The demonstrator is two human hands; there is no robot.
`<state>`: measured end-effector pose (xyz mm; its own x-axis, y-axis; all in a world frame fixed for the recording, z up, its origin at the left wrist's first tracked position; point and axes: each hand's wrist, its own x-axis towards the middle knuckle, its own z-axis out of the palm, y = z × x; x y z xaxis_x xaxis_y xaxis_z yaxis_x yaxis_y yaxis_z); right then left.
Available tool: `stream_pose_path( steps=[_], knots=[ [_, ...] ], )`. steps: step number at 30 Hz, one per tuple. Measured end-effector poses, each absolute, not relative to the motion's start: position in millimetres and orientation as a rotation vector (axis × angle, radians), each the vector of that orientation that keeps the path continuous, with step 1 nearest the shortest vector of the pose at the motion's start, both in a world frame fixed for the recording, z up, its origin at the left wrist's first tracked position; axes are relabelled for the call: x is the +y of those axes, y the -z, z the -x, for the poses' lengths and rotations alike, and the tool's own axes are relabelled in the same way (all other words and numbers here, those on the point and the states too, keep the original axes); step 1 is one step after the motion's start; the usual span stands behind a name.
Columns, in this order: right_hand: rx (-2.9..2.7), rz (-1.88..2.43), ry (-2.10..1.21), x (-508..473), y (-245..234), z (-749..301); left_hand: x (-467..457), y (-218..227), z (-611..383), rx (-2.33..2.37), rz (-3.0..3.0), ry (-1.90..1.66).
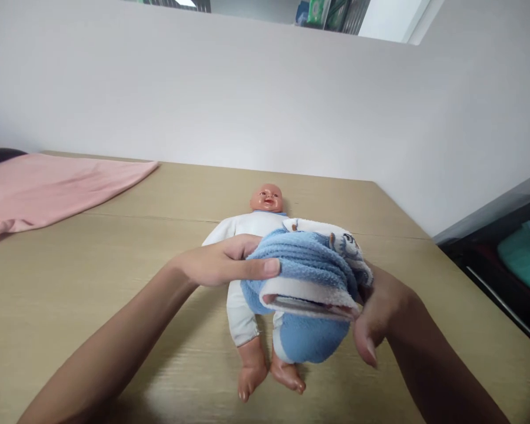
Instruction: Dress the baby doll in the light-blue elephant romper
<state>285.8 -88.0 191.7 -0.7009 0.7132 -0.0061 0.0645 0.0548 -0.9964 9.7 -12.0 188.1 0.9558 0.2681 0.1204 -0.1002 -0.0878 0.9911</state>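
A baby doll (265, 203) in a white suit lies on its back on the wooden table (70, 277), head away from me and bare feet toward me. Over its belly and legs I hold a bunched blue and white fleece garment (309, 277). My left hand (223, 262) pinches the garment's left edge, thumb on top and fingers underneath. My right hand (377, 312) grips the garment's right side from behind, with fingers curled; most of them are hidden by the cloth.
A pink cloth (48, 188) lies spread on the table's far left. A white wall stands just behind the table. To the right, past the table edge, a dark shelf (490, 259) holds a folded teal cloth (525, 253).
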Motion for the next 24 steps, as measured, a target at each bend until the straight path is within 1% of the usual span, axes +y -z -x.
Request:
stream_pose_path(
  steps=[3, 7, 10, 14, 17, 21, 24],
  knots=[
    [-1.748, 0.941, -1.602, -117, -199, -280, -43, -187, -9, 0.238, -1.629, -0.374],
    [-1.686, 1.171, -1.315, -147, -198, -268, -88, -177, -8, 0.554, -1.597, -0.499],
    [-1.769, 1.26, -1.135, -158, -192, -254, -120, -159, -7, 0.776, -1.564, -0.647],
    [-1.942, 1.367, -1.054, -172, -181, -233, -161, -132, 0, 1.141, -1.649, -0.771],
    [-2.028, 1.459, -1.09, -180, -172, -221, -186, -120, 10, 1.358, -1.726, -0.669],
    [-2.086, 1.513, -1.17, -182, -160, -213, -202, -112, 21, 1.406, -1.732, -0.487],
    [-2.172, 1.502, -1.103, -181, -152, -209, -203, -106, 24, 1.412, -1.728, -0.424]
  ],
)
